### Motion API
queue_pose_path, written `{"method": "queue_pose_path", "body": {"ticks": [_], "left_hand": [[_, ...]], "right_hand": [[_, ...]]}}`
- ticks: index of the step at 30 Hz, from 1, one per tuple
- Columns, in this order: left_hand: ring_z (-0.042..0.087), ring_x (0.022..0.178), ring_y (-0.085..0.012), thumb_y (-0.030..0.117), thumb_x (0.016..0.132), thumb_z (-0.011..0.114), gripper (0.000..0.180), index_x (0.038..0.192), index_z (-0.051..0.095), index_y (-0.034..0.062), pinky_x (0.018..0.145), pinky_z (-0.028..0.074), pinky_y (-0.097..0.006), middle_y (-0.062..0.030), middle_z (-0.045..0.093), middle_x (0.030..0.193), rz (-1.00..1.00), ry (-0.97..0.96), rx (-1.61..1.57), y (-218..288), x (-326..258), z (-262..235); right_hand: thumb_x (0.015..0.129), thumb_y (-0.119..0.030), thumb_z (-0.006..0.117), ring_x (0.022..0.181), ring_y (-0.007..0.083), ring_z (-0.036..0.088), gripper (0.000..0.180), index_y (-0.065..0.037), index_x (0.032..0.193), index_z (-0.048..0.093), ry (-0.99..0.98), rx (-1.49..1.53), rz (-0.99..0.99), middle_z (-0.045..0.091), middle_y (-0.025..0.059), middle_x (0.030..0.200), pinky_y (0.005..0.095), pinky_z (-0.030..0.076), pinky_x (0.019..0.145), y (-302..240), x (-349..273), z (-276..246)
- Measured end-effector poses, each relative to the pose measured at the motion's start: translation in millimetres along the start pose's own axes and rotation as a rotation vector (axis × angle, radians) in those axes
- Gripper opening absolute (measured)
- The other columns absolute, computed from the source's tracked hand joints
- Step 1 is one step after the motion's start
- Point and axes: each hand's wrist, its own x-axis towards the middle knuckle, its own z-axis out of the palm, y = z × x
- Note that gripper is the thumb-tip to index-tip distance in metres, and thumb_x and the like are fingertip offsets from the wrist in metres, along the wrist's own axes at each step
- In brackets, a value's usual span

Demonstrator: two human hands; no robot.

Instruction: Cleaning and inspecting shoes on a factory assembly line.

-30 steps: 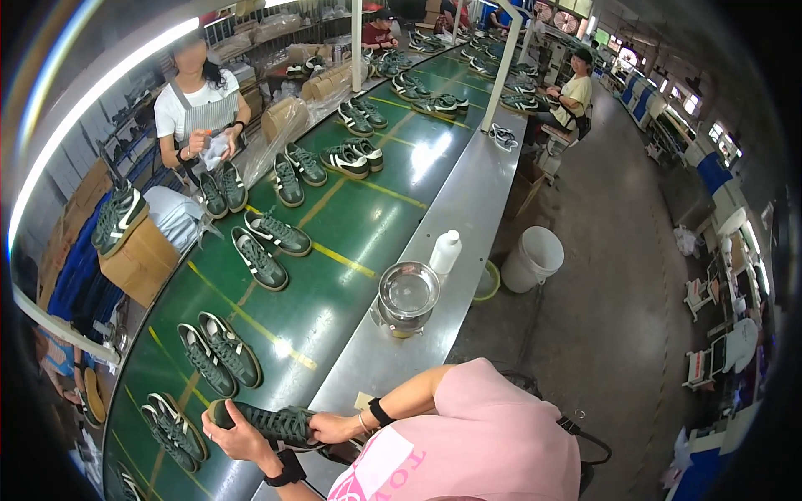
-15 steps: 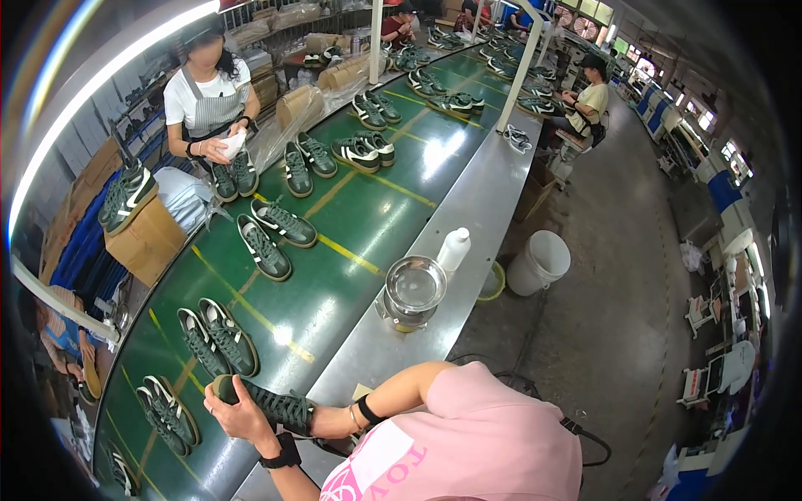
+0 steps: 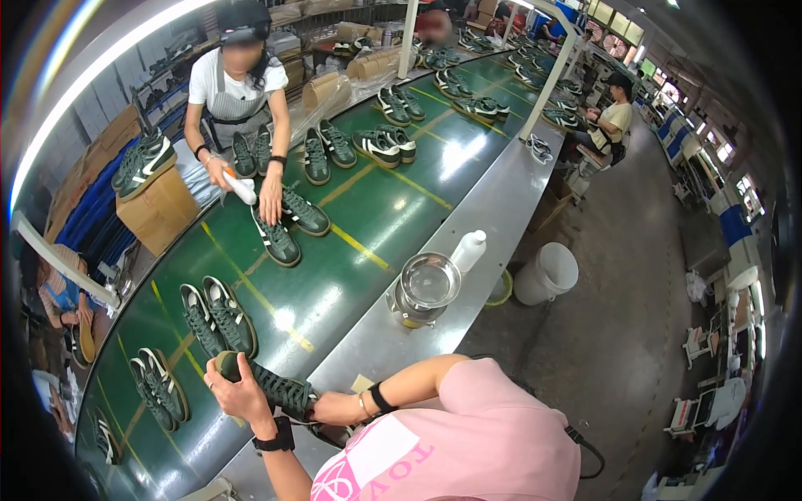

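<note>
Both hands meet at the lower left of the frame, working one dark green sneaker (image 3: 276, 391) held just above the near edge of the green conveyor belt (image 3: 368, 209). Our left hand (image 3: 236, 390) is wrapped around the shoe's toe end, fingers curled shut over it. Our right hand (image 3: 334, 409) sits at the heel end; the shoe hides its fingers, so we cannot tell whether it grips or only steadies. Compared with a second ago, the sneaker sits a little higher and nearer the pairs on the belt, and our left hand has closed further around the toe. We judge that the shoe is being handled in the air and has not been set down.

Just above our left hand, a pair of green sneakers (image 3: 219, 316) lies on the belt, with another pair (image 3: 160, 384) to the left of it. A narrow strip of bare belt separates our shoe from them. To the right runs the steel counter (image 3: 501, 209), with a round glass-topped pot (image 3: 428, 288) and a white plastic bottle (image 3: 468, 249) near its middle; the stretch between our arms and the pot is open. A white bucket (image 3: 547, 274) stands on the floor beyond the counter's edge.

At upper left, a co-worker in an apron (image 3: 236, 92) leans over the belt, one hand on a shoe, well apart from us.
</note>
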Motion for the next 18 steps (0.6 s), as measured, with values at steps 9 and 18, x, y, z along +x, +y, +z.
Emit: {"method": "queue_pose_path", "body": {"ticks": [9, 18], "left_hand": [[0.065, 0.089, -0.0365, 0.039, 0.085, 0.076, 0.048, 0.118, 0.057, 0.0082, 0.074, 0.051, -0.045, -0.0123, 0.063, 0.105, 0.081, 0.076, -0.012, 10, 1, 1], [0.064, 0.096, -0.0354, 0.041, 0.084, 0.076, 0.051, 0.119, 0.059, 0.0085, 0.079, 0.051, -0.044, -0.0127, 0.065, 0.107, 0.063, 0.127, -0.039, -14, -3, -2]], "right_hand": [[0.071, -0.013, 0.064, 0.072, 0.0372, 0.069, 0.017, 0.0, 0.083, 0.068, 0.059, -0.038, 0.002, 0.067, 0.019, 0.075, 0.0444, 0.055, 0.064, 17, 2, 73], [0.075, -0.013, 0.064, 0.066, 0.0333, 0.068, 0.011, -0.008, 0.084, 0.068, -0.157, 0.046, 0.109, 0.066, 0.0152, 0.078, 0.0439, 0.054, 0.054, -3, -5, 13]]}}
